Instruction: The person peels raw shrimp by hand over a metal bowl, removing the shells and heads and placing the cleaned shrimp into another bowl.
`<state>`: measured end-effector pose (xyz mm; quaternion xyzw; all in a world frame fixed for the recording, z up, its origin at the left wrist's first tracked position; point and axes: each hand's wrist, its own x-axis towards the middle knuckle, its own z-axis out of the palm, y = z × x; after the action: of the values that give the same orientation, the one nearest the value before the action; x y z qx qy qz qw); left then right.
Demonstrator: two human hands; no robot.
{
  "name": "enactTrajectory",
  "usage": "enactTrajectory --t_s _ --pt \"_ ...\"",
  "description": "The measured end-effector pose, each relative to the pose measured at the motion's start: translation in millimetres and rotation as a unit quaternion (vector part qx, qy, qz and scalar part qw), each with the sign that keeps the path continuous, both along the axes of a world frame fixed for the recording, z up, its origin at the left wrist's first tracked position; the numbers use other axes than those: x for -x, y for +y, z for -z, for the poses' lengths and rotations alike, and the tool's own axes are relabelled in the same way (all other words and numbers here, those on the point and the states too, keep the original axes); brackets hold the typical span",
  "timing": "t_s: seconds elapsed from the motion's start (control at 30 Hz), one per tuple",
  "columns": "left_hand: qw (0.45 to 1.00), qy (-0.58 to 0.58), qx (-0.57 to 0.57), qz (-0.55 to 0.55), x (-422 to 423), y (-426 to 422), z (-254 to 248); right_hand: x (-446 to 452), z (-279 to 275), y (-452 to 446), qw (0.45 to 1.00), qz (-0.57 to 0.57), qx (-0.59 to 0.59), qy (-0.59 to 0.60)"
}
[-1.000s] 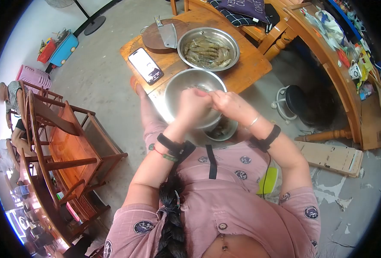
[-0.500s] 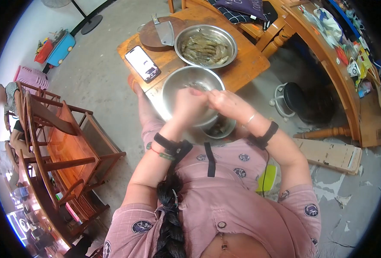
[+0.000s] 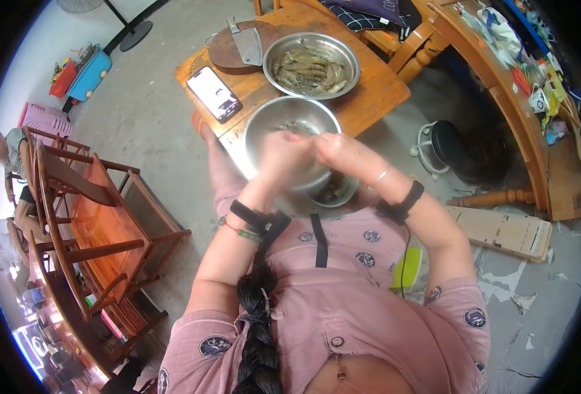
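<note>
My left hand (image 3: pixel 286 157) and my right hand (image 3: pixel 344 152) meet over a steel bowl (image 3: pixel 253 125), fingertips pinched together. Whatever lies between the fingers is hidden by the knuckles and slight blur. Inside that bowl, a few small pale and dark bits (image 3: pixel 295 125) show beyond the hands. Behind it, on the wooden table (image 3: pixel 383 82), a second steel bowl (image 3: pixel 354 73) holds many raw grey-green shrimp (image 3: pixel 311 71). Below my right wrist is a smaller bowl (image 3: pixel 352 195) with dark contents, partly covered by my forearm.
A phone (image 3: pixel 213 94) with a lit screen lies left on the table. Behind it, a cleaver (image 3: pixel 248 46) rests on a round chopping board (image 3: pixel 221 55). A black stool (image 3: pixel 451 148) stands right, a flat cardboard box (image 3: pixel 500 230) nearby. Wooden chairs (image 3: pixel 100 203) and people are at left.
My hands stay pinched together over the bowl, with only small finger movements. The whole view has shifted slightly; bowls and phone keep their places on the table.
</note>
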<state>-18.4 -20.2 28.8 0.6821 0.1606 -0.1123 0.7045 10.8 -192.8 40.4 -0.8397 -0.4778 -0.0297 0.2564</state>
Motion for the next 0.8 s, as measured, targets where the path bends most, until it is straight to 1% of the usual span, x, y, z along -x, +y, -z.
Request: enactTrajectory --t_s 0.13,0.23,0.33,0.37,0.4,0.47,0.53,0.63,0.73,0.8 --pt "1.000 -0.014 -0.021 0.005 0.7 -0.3 -7.3 -2.0 -3.8 -0.2 1.000 -0.003 -0.002 0.016" --pt "1.000 -0.013 -0.008 0.002 -0.3 -1.0 -3.2 -7.5 -5.3 0.0 1.000 -0.021 0.002 0.005" --pt "0.999 -0.020 -0.026 0.018 0.6 -1.9 0.3 -11.4 -5.4 0.5 0.999 -0.011 -0.002 0.035" --pt "0.999 -0.020 -0.026 0.019 1.2 -1.8 1.0 -13.8 -0.6 0.9 0.999 -0.011 -0.031 0.034" --pt "1.000 -0.018 -0.019 0.005 2.5 -2.2 -2.6 -14.2 -1.0 2.3 0.998 -0.012 -0.059 0.032" --pt "1.000 -0.017 -0.010 -0.008 2.3 -1.9 -4.1 -12.9 -2.8 0.3 0.997 -0.008 -0.065 0.046" --pt "0.998 -0.011 0.050 0.028 1.3 4.5 -2.8 -12.8 -5.7 -1.0 0.996 -0.005 -0.072 0.060" --pt "0.999 -0.011 0.016 0.039 -0.2 6.8 0.0 -12.8 -6.6 -1.9 0.995 -0.007 -0.065 0.081" --pt "0.999 -0.009 0.006 0.049 0.4 7.6 -2.8 -13.3 -8.8 -3.6 0.993 -0.004 -0.066 0.099" --pt "0.998 -0.007 -0.001 0.059 -1.1 8.4 1.9 -13.3 -10.6 -3.6 0.990 0.016 -0.052 0.133"
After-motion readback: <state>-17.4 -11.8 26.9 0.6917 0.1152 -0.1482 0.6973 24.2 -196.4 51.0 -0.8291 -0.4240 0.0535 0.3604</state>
